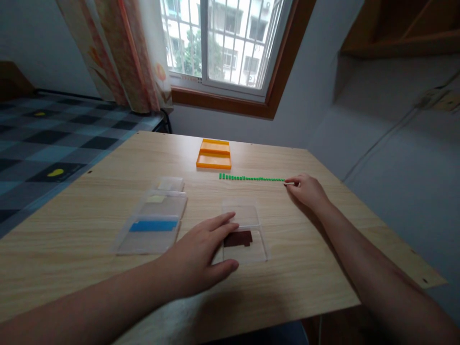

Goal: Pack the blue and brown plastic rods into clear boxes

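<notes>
My left hand (pixel 199 254) lies flat with fingers spread on the left edge of a clear plastic tray (pixel 251 225) that holds dark brown pieces (pixel 237 238). My right hand (pixel 307 190) rests on the wooden table (pixel 108 191), fingers pinched at the right end of a row of small green pieces (pixel 251 178). Something thin and pale shows at the fingertips; I cannot make it out.
A clear compartment box (pixel 154 220) with blue, pale yellow and white pieces sits left of the tray. An orange tray (pixel 214 154) stands at the back of the table. A checked bed cover (pixel 50 139) lies to the left, with a window and curtain behind.
</notes>
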`<state>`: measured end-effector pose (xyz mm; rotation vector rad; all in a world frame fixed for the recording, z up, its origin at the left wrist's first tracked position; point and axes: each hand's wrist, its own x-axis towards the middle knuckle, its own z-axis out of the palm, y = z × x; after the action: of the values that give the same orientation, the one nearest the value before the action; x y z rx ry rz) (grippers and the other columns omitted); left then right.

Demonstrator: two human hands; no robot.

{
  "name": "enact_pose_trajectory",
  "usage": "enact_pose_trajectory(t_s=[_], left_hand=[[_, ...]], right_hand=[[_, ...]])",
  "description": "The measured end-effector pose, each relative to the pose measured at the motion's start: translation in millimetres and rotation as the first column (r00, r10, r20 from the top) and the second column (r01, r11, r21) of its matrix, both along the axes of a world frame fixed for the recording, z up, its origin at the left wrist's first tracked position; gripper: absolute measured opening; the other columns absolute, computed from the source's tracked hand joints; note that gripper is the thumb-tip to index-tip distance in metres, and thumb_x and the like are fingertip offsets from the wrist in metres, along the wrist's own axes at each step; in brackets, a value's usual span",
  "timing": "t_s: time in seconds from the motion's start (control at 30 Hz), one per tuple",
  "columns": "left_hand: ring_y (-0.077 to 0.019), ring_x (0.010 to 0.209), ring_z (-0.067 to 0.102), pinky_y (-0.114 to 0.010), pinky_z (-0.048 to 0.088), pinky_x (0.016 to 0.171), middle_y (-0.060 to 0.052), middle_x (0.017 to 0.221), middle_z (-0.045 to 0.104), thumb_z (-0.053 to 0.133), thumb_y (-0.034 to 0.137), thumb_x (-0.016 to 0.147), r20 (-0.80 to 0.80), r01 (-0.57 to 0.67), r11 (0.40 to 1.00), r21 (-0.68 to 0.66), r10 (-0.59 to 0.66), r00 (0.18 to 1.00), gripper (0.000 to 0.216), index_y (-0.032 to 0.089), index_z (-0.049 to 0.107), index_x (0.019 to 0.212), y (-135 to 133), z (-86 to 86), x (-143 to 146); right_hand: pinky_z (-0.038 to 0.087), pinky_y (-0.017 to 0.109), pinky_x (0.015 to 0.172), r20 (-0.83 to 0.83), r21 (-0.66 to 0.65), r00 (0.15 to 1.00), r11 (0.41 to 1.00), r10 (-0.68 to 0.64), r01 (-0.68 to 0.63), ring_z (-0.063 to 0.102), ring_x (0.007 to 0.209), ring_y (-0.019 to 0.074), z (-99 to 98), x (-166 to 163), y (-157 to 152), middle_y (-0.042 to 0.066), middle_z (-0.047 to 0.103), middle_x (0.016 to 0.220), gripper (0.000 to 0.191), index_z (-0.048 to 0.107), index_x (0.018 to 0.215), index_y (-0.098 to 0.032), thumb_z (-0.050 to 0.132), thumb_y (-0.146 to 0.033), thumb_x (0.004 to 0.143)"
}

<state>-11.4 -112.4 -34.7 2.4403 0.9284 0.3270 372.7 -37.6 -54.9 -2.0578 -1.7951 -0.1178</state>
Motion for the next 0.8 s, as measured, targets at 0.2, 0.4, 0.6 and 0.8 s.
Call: enact_pose_trajectory(t_s=[0.2,0.4,0.6,0.8], left_hand=[[-0.0347,0.147,0.045,-0.052,0.04,0.119,-0.013,0.164,0.041,0.069,0.041,0.086,0.019,0.0,1.0,0.0,0.0,1.0,0.068,0.021,0.053,0.149,-0.1,0.9,-0.2],[-0.0353,0.147,0.045,-0.053,0.039,0.119,-0.014,0.164,0.041,0.07,0.042,0.085,0.018,0.0,1.0,0.008,0.0,1.0,0.069,0.021,0.054,0.148,0.3,-0.2,-0.9],[-0.035,0.147,0.045,-0.053,0.039,0.119,-0.013,0.164,0.041,0.069,0.042,0.086,0.016,-0.001,1.0,0.008,0.001,1.0,0.068,0.021,0.053,0.149,1.0,0.4,0.2],[-0.0345,0.147,0.044,-0.052,0.039,0.12,-0.014,0.164,0.04,0.068,0.044,0.087,0.005,0.015,1.0,0.02,-0.015,1.0,0.07,0.02,0.052,0.15,1.6,-2.5,-1.5]], right_hand=[[0.048,0.033,0.079,0.074,-0.025,0.997,1.0,0.009,-0.008,0.066,0.088,0.0226,0.0,-1.9,2.3,0.009,0.074,0.099,0.03,0.083,0.11,-0.022,0.06,-0.029,0.092],[0.048,0.034,0.08,0.118,-0.031,0.993,0.999,-0.011,0.014,0.065,0.095,0.0248,0.5,-2.3,2.2,0.01,0.073,0.104,0.027,0.085,0.102,-0.023,0.06,-0.028,0.093],[0.047,0.034,0.083,0.142,-0.058,0.99,0.998,0.001,0.008,0.064,0.096,0.0244,2.1,-4.6,0.8,0.009,0.073,0.103,0.026,0.085,0.1,-0.024,0.061,-0.025,0.093],[0.047,0.035,0.086,0.163,-0.089,0.986,0.996,0.033,-0.018,0.063,0.1,0.0254,6.4,-8.6,-1.9,0.009,0.074,0.105,0.024,0.085,0.099,-0.025,0.061,-0.027,0.094]])
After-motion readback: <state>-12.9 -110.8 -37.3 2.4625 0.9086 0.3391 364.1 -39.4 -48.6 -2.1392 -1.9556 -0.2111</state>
